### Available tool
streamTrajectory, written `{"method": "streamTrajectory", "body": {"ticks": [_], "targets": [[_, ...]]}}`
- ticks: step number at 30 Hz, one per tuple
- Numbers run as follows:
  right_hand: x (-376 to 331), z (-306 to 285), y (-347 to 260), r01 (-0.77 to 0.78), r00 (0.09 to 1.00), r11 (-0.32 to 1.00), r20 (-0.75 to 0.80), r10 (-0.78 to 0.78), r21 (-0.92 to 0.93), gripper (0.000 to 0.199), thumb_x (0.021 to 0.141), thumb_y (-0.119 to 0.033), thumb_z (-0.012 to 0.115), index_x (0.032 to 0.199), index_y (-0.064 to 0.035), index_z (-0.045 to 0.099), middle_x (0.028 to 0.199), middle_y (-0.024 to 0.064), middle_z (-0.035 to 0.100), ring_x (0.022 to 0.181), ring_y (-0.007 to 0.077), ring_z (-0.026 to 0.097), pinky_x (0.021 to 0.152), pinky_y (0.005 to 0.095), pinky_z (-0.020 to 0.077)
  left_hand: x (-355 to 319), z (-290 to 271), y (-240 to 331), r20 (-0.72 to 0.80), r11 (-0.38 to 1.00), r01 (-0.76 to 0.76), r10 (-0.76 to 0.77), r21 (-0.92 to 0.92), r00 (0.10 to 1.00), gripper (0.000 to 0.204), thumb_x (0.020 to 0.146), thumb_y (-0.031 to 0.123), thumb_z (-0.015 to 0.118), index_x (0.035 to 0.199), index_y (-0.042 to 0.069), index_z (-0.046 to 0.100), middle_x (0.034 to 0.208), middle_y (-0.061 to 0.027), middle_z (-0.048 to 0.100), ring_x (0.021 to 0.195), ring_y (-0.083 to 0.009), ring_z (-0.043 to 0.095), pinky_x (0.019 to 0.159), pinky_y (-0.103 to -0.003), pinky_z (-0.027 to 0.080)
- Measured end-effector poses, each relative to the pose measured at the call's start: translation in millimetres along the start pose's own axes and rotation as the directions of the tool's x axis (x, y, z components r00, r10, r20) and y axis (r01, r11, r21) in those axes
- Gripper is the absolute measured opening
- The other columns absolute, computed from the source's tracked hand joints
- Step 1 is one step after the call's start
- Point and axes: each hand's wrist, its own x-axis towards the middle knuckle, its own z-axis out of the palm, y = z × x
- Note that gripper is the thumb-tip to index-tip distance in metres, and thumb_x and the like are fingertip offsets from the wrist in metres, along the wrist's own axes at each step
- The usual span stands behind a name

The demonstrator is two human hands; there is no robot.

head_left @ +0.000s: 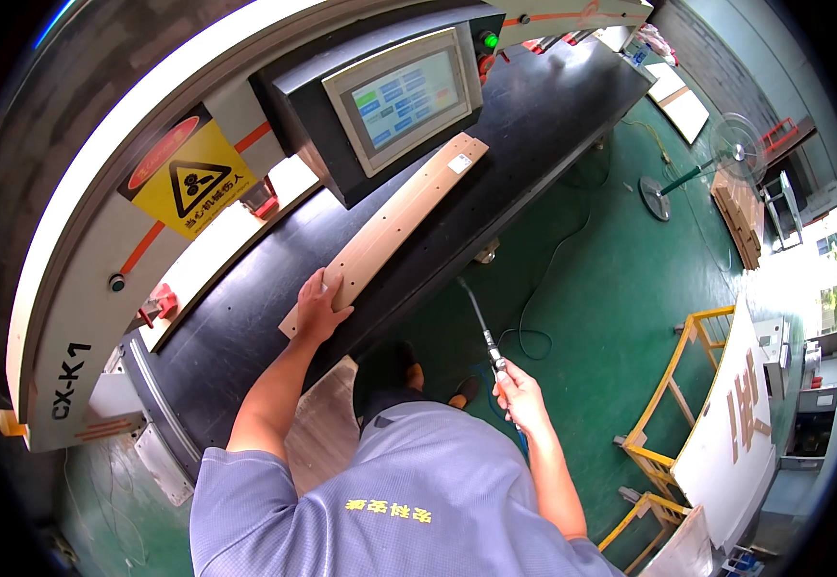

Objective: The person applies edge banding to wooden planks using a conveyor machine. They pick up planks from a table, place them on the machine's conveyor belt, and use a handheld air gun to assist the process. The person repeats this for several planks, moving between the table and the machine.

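Observation:
A long, narrow light-brown wooden board (394, 223) with a row of small dark holes and a white label near its far end lies slantwise on the black machine table (236, 279). Over the board's near end rests my left hand (318, 306), palm down with its fingers spread and the thumb apart. My right hand (522, 394) is wrapped round the grip of an air blow gun (492, 348), beside the table and above the green floor. The gun's long thin metal nozzle slants up and left toward the table edge. Part of its hose shows below the hand.
A control panel with a lit screen (404, 96) overhangs the table's far side, beside a yellow warning sign (188, 178). At right stand a yellow-framed trestle (664, 394) with a white panel (726, 452), and a pedestal fan (657, 197). A dark hose (544, 288) lies on the floor.

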Motion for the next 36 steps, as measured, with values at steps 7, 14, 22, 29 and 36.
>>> {"method": "streamTrajectory", "body": {"ticks": [7, 14, 22, 29, 36], "targets": [[-3.2, 7.2, -28.2, -0.027, 0.909, 0.962, 0.394, 0.137, -0.272, 0.045, 0.099, -0.021, 0.064, 0.142, -0.0129, 0.058, 0.080, -0.0048, 0.059, 0.059, 0.0028, 0.045, 0.047, 0.0200, 0.0367, -6.1, 6.7, 3.6, -0.060, 0.997, -0.079, 0.079, 0.008, 0.995, 0.079, 0.071, 0.040, 0.086, 0.141, 0.018, 0.056, 0.149, -0.0231, 0.041, 0.138, -0.0415, 0.040, 0.115, -0.050, 0.033], [9.8, 37.9, -43.3, 0.041, 0.885, 0.982, 0.462, 0.050, -0.185, 0.048, 0.096, -0.018, 0.068, 0.142, -0.0069, 0.058, 0.080, -0.0046, 0.059, 0.061, 0.0028, 0.044, 0.049, 0.0199, 0.0352, -0.9, 3.4, -30.7, -0.076, 0.992, -0.034, 0.025, -0.123, 0.997, 0.070, 0.082, 0.032, 0.077, 0.143, 0.009, 0.050, 0.145, -0.0231, 0.046, 0.139, -0.0394, 0.039, 0.116, -0.048, 0.033], [22.6, 52.0, -47.0, 0.098, 0.916, 0.972, 0.401, -0.005, -0.212, 0.052, 0.097, -0.023, 0.065, 0.144, -0.0054, 0.054, 0.084, -0.0015, 0.063, 0.065, 0.0044, 0.051, 0.050, 0.0201, 0.0388, 33.2, -62.0, -184.6, -0.391, 0.686, 0.682, -0.572, 0.254, 0.721, 0.076, 0.099, 0.053, 0.050, 0.150, -0.001, 0.037, 0.159, -0.0174, 0.035, 0.148, -0.0317, 0.030, 0.122, -0.051, 0.020], [31.5, 71.9, -58.9, 0.129, 0.915, 0.969, 0.402, -0.035, -0.210, 0.052, 0.098, -0.023, 0.063, 0.146, -0.0056, 0.052, 0.081, -0.0031, 0.059, 0.065, 0.0044, 0.049, 0.051, 0.0197, 0.0384, 14.0, -69.8, -143.9, -0.298, 0.778, 0.543, -0.462, 0.315, 0.835, 0.053, 0.099, 0.048, 0.053, 0.131, 0.006, 0.057, 0.136, -0.0127, 0.056, 0.128, -0.0298, 0.049, 0.108, -0.047, 0.035], [39.7, 62.0, -68.2, 0.011, 0.924, 0.971, 0.373, 0.081, -0.239, 0.050, 0.099, -0.023, 0.060, 0.146, -0.0067, 0.052, 0.080, -0.0025, 0.059, 0.063, 0.0044, 0.048, 0.050, 0.0202, 0.0391, 79.4, -104.7, -217.3, -0.272, 0.787, 0.587, -0.533, 0.188, 0.802, 0.049, 0.096, 0.032, 0.061, 0.134, 0.002, 0.055, 0.140, -0.0219, 0.054, 0.131, -0.0371, 0.049, 0.109, -0.049, 0.039]]}}
